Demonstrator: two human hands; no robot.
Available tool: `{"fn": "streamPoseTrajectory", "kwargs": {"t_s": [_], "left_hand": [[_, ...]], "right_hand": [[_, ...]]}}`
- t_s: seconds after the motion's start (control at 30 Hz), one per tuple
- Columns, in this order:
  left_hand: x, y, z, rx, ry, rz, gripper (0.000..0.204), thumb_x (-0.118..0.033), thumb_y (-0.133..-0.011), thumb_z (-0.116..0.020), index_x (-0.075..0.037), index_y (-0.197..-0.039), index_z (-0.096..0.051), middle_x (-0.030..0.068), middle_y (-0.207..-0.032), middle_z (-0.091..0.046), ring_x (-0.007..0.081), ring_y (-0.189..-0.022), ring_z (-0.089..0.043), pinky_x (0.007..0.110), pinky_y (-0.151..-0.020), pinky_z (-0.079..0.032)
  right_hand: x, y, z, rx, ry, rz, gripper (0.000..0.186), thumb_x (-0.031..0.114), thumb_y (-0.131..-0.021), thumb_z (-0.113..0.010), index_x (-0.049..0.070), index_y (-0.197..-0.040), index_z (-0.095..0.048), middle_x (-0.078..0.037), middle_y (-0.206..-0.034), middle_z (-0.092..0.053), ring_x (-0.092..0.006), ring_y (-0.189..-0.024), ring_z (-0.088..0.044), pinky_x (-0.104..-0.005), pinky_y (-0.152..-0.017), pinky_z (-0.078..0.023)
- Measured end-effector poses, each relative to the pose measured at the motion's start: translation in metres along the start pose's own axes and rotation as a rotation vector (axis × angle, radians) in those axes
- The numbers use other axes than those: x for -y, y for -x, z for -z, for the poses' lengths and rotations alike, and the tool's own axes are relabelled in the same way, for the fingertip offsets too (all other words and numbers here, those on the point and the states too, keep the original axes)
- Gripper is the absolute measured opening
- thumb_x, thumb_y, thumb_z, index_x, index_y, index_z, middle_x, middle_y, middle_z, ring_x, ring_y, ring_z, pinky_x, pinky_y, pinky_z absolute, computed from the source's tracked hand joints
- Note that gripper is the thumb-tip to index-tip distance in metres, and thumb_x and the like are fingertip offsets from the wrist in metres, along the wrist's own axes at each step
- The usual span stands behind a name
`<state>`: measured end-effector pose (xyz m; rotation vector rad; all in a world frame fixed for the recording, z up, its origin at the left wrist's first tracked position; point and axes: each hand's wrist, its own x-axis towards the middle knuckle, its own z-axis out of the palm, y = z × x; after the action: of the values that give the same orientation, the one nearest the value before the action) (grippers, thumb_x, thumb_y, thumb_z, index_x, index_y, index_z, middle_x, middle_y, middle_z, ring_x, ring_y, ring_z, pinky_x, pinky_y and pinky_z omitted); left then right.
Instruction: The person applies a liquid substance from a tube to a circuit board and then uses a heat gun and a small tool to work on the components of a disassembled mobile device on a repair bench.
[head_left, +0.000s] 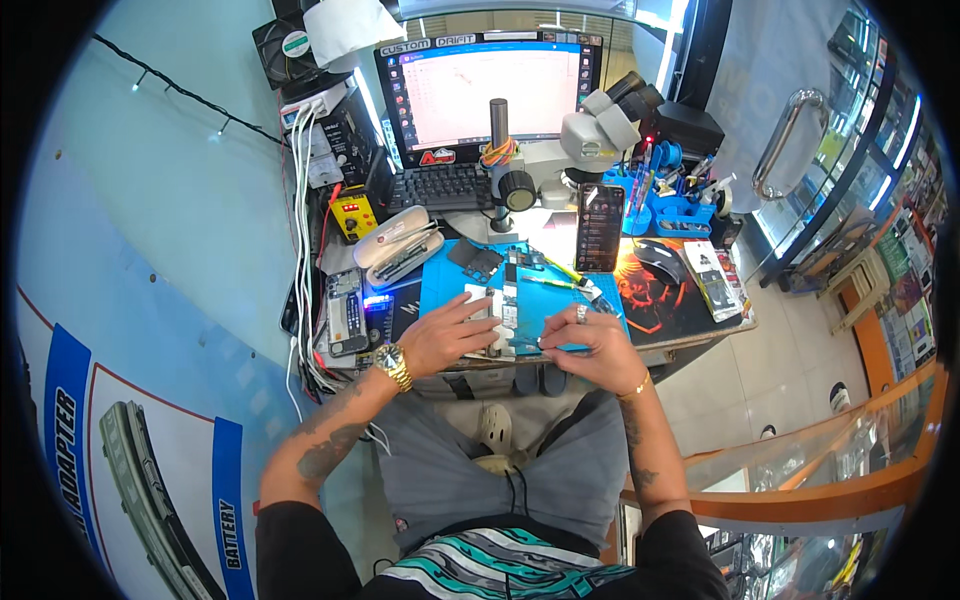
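Note:
My left hand lies with fingers stretched over a pale, flat phone part on the blue work mat. Right beside its fingertips is a narrow strip of opened phone innards, silver and white. My right hand hovers just to the right of that strip, thumb and fingers pinched together; whatever is between them is too small to make out. Beyond the hands lie a dark phone cover piece and a yellow-green pen-like tool.
A lit smartphone stands upright behind my right hand, below a microscope. To the left are an open case of tools and a phone frame. A mouse sits right; a keyboard and monitor stand behind.

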<state>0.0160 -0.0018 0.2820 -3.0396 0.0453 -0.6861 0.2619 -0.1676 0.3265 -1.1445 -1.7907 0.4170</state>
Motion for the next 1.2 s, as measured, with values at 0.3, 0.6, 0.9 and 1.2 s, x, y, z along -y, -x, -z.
{"fn": "streamPoseTrajectory", "kwargs": {"t_s": [0.3, 0.6, 0.9, 1.2], "left_hand": [[-0.043, 0.036, 0.006, -0.086, 0.248, 0.687, 0.046, -0.002, -0.081, -0.065, -0.007, -0.126, -0.065, 0.0122, -0.137, -0.06, 0.0322, -0.131, -0.051, 0.04, -0.105, -0.045], [-0.062, 0.029, -0.003, -0.439, 0.407, 0.793, 0.025, -0.007, -0.079, -0.077, -0.004, -0.103, -0.075, 0.0111, -0.103, -0.074, 0.0264, -0.097, -0.066, 0.037, -0.085, -0.049], [-0.066, 0.02, -0.023, -0.456, 0.263, 0.84, 0.052, -0.018, -0.072, -0.086, -0.01, -0.12, -0.066, 0.0, -0.096, -0.074, 0.0203, -0.095, -0.062, 0.038, -0.091, -0.04], [-0.064, 0.021, -0.018, -0.431, 0.255, 0.81, 0.022, -0.017, -0.072, -0.084, -0.013, -0.093, -0.077, -0.0017, -0.09, -0.064, 0.0179, -0.086, -0.057, 0.037, -0.085, -0.038]], "right_hand": [[-0.038, -0.011, -0.046, 0.095, 0.004, -0.036, 0.015, 0.0, -0.077, -0.075, 0.004, -0.091, -0.073, -0.007, -0.097, -0.068, -0.0239, -0.087, -0.066, -0.0338, -0.074, -0.056], [-0.048, -0.02, -0.066, 0.152, 0.061, -0.052, 0.013, 0.001, -0.077, -0.075, 0.004, -0.089, -0.071, -0.007, -0.098, -0.064, -0.0247, -0.09, -0.064, -0.0352, -0.077, -0.056], [-0.051, -0.023, -0.068, 0.164, 0.086, -0.045, 0.015, -0.001, -0.076, -0.076, 0.003, -0.089, -0.072, -0.008, -0.098, -0.065, -0.0248, -0.089, -0.065, -0.0353, -0.076, -0.057], [-0.047, -0.024, -0.066, 0.172, 0.073, -0.091, 0.019, -0.004, -0.073, -0.077, 0.003, -0.089, -0.072, -0.009, -0.095, -0.066, -0.0253, -0.09, -0.065, -0.0354, -0.075, -0.056]]}}
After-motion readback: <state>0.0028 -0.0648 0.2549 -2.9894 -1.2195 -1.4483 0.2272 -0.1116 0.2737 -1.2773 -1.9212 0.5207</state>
